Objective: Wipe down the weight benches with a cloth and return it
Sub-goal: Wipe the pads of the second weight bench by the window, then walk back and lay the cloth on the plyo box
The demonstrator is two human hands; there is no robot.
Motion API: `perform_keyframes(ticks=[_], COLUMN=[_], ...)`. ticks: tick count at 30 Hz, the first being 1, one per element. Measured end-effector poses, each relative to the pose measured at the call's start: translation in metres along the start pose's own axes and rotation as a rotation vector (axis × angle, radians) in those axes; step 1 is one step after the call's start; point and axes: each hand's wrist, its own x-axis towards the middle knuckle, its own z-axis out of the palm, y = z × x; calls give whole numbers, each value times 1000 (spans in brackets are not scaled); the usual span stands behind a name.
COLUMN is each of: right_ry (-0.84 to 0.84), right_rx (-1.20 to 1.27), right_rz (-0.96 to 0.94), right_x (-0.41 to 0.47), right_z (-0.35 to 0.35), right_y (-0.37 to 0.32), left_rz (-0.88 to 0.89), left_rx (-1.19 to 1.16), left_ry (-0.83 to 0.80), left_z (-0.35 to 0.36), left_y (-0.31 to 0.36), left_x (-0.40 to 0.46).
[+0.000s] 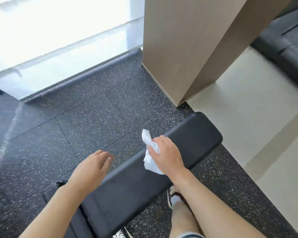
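Nearest the camera, the person's bare legs and a patterned shoe point(175, 192) with a white sock show at the bottom, on the right side of the black padded weight bench point(144, 182), which runs from near left up to far right over the speckled black rubber floor point(86, 117). The left hand point(93, 166) hovers above the bench's left edge, its grip loose and holding nothing, fingers lightly bent and pointing away. A little farther and to the right, the right hand point(167, 152) is over the bench pad, its grip closed around a crumpled white cloth point(150, 152); one end of the cloth sticks up past the fingers and the other hangs down toward the pad. Beyond the bench's far end stands a beige wood-grain column point(187, 45). Pale tiled floor point(248, 103) spreads to the right of it, and a bright window point(58, 31) fills the far left.
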Motion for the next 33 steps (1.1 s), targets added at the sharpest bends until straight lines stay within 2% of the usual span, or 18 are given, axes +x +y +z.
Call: perform_keyframes(ticks=[4, 7, 15, 23, 33], right_ry=[53, 97, 219, 266, 221], right_rx=[-21, -30, -21, 9, 112], right_rz=[-60, -111, -161, -227, -371], right_x=[2, 3, -2, 11, 68], right_z=[-53, -88, -158, -216, -268], right_y=[-66, -109, -182, -223, -226], left_rz=[30, 71, 142, 156, 30], left_rx=[34, 34, 25, -50, -75], left_ry=[84, 204, 414, 519, 656], left_z=[-65, -111, -206, -259, -289], left_y=[12, 18, 39, 79, 141], left_x=[-47, -72, -119, -142, -138])
